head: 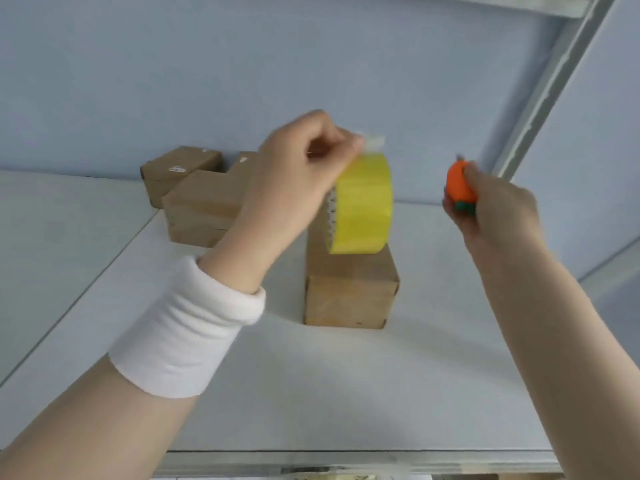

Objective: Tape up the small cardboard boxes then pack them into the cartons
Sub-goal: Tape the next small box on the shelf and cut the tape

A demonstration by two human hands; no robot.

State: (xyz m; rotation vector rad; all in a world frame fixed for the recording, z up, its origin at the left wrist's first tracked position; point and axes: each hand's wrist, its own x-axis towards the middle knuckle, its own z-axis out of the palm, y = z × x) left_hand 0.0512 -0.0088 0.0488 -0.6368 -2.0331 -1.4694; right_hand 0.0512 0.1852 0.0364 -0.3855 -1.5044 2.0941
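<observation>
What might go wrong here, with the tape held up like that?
The left hand pinches only the tape end, so the roll could slip and fall off the box. The loose end may fold and stick to itself. The right hand grips an orange cutter; cutting close to the pinch might nick the left hand.

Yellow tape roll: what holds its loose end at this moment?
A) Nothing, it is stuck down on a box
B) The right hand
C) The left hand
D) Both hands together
C: the left hand pinches the loose end just above the yellow tape roll, while the right hand grips a small orange object off to the side, clear of the tape.
</observation>
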